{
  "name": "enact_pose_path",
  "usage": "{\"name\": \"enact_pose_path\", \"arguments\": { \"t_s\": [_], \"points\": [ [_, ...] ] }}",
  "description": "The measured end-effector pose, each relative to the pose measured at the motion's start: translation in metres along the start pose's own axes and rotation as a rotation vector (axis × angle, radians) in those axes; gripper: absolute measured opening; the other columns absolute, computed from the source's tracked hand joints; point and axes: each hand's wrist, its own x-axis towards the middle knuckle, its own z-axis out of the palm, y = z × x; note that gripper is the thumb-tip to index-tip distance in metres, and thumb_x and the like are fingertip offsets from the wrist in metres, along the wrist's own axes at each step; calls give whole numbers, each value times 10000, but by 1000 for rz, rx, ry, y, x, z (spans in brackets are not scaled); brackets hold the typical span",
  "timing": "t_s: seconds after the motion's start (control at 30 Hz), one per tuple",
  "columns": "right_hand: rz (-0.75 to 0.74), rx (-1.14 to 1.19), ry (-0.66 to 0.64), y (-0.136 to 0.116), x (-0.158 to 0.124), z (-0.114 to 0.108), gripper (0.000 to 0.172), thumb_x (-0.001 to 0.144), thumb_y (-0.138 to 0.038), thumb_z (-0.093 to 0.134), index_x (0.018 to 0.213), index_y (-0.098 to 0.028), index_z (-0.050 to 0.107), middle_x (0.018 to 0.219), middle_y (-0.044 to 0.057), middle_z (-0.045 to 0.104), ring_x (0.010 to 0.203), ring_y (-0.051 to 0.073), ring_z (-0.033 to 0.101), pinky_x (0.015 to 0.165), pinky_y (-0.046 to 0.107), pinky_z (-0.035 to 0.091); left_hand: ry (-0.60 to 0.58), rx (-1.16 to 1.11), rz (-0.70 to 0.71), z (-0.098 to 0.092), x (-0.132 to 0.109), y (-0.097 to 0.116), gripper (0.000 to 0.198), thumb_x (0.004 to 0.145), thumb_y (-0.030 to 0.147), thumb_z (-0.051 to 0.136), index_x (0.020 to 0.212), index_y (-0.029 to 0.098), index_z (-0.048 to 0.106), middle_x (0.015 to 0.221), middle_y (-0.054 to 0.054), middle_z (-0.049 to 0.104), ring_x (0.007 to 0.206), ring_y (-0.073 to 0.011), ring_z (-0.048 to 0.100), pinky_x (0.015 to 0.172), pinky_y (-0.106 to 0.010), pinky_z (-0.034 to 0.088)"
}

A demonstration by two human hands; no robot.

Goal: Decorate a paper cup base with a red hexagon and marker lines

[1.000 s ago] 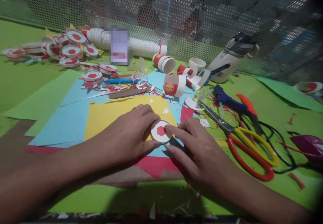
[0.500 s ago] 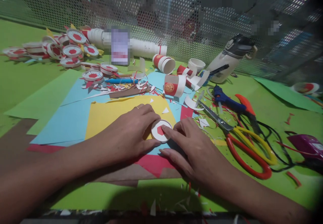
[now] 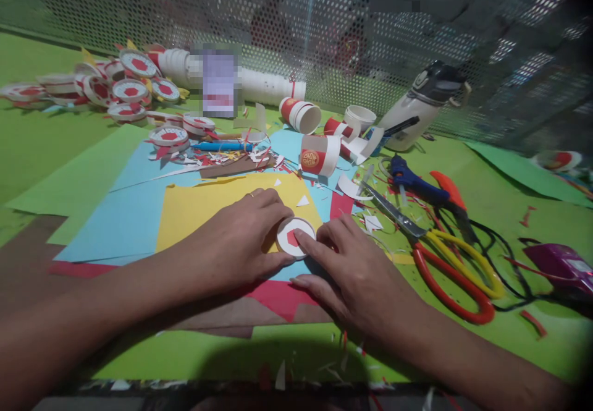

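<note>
Perforated mesh [image 3: 315, 34] stands along the far edge of a green table [image 3: 28, 151]. By the table's far left corner lies a heap of red-and-white discs [image 3: 131, 91], several edged with pointed paper bits. Nearer, overlapping green sheets [image 3: 83, 176] and a blue sheet [image 3: 115, 219] reach toward the near left corner, where brown board [image 3: 28, 244] shows beneath. A phone-like screen [image 3: 219, 83], partly pixelated, stands before a long row of nested white cups [image 3: 271, 84] at the far edge; a blue pen [image 3: 222, 146] lies among paper scraps closer in.

Toward the middle of the near edge, the left hand [image 3: 245, 235] grips the left rim of a white disc [image 3: 286, 227] between thumb and fingers. This disc, with its red hexagon, sits over the yellow sheet [image 3: 208, 204] and blue paper. The right hand [image 3: 356, 269] lays its index fingertip on the hexagon, its thumb spread apart from the disc. Beyond them lie tipped red-and-white cups [image 3: 300, 115] and a cut cup [image 3: 319, 156].

Further right, a bottle [image 3: 410, 114] leans near the mesh, then come scissors [image 3: 419, 232], a blue-and-orange glue gun [image 3: 419, 182] and, toward the right edge, a purple object [image 3: 560, 266].
</note>
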Motion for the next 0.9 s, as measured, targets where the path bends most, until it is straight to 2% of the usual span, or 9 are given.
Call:
{"name": "enact_pose_path", "arguments": {
  "t_s": [0.2,0.37,0.6,0.7,0.9],
  "points": [
    [1,6,37,-1,0,1,487,937,-466,452,1263,-116,541,986,135,541,870,267,454,750,427,431,13,11,8,-1,0,1,267,793,333,619,1008,176,595,974,-65,552,934,-234,523,754,-344,449],
    [78,143,126,3,-3,-2,444,940,-400,487,1301,-142,490,1000,116,554,877,246,499,745,402,454,14,-18,4,-1,0,2,259,823,370,594,990,172,599,953,-58,546,908,-225,524,731,-338,443],
    [203,360,292,10,-3,-5,111,905,-235,558,960,-158,616,803,43,603,716,164,540,664,312,441,15,-66,-3,-3,-1,2,267,832,383,579,1001,176,589,969,-56,544,889,-212,518,734,-342,442],
    [270,451,335,12,-1,-3,94,909,-212,537,890,-171,619,811,34,629,731,159,573,674,304,452,23,-90,1,-4,-1,3,258,819,340,597,1016,176,579,994,-56,542,904,-208,521,750,-338,443],
    [335,578,362,15,0,0,114,914,-212,518,906,-168,623,852,38,653,780,167,609,720,317,466,59,-126,40,-1,-2,0,290,808,287,621,1068,175,557,1026,-48,530,902,-189,524,752,-312,439]
  ]
}}
